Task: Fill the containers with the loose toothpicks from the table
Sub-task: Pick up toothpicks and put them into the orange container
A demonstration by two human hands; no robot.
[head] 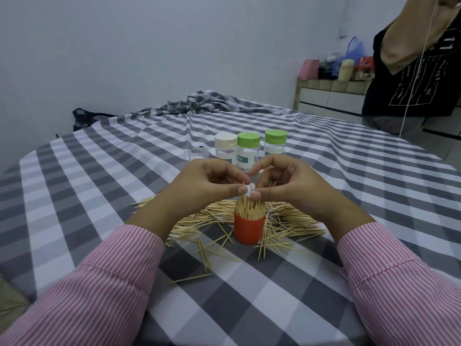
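At a table draped in a grey-and-white checked cloth (104, 176), we hold both hands just above a small red cylindrical container (249, 229) that stands upright near the middle of the cloth, packed with slim wooden toothpicks standing on end, their pointed tips bristling above the rim. Our left hand (207, 182) has its fingers curled and its thumb and forefinger pressed together in a pinch; a thin toothpick tip shows at that pinch. Our right hand (282, 182) mirrors it, fingers arched, thumb and forefinger closed on what looks like another toothpick just over the bundle. The two thumbs nearly touch.

Around the base of the red container, the loose toothpicks (287, 227) lie in a pale, criss-crossed scatter, thickest behind and to the right of it, with a few strays (192, 278) lying apart nearer us on the cloth.

Beyond our hands stand three clear plastic bottles in a row: one with a smooth cream cap (225, 141) and two with glossy green flip caps (248, 139) (275, 136), the middle one bearing a green label. A small clear lidless container (198, 153) stands just left of them.

Our sleeves (104, 290) are pink-and-white pinstriped cotton. At the far right, another person in a black printed shirt (399, 78) stands beside the table.
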